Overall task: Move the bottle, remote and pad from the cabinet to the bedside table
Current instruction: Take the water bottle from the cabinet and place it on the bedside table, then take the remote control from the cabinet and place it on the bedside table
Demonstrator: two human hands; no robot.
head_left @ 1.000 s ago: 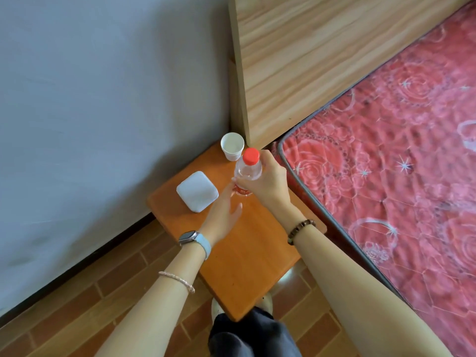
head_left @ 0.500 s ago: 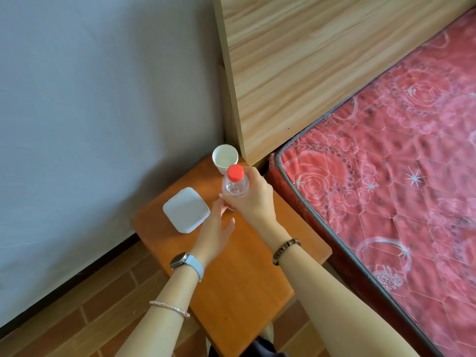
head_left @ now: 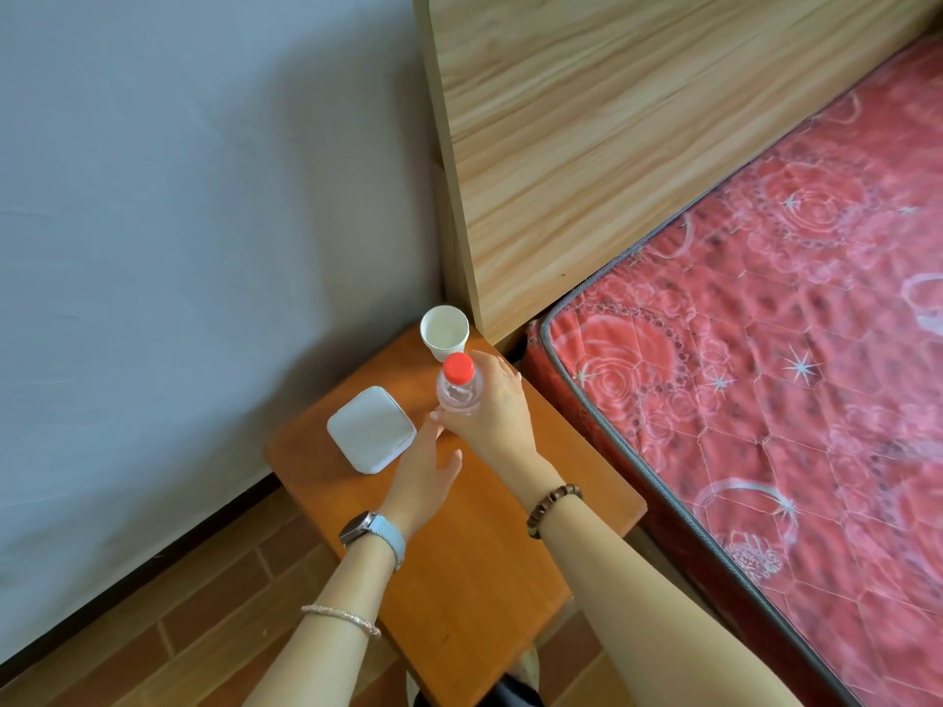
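Observation:
A clear plastic bottle (head_left: pixel 458 387) with a red cap stands upright on the orange bedside table (head_left: pixel 479 568), and my right hand (head_left: pixel 492 405) is wrapped around its body. My left hand (head_left: pixel 426 474) hovers flat and open just below the bottle, fingertips close to its base, holding nothing. A white square pad (head_left: pixel 371 428) lies on the table left of the bottle. No remote is in view.
A white paper cup (head_left: pixel 444 331) stands at the table's far corner, right behind the bottle. A wooden headboard (head_left: pixel 612 145) and a bed with a red patterned mattress (head_left: pixel 765 375) border the table on the right. A grey wall is on the left, brick floor below.
The view has shifted, so the table sits lower and further left in the frame. My right hand stays on the bottle by the cup; my left hand stays open under it.

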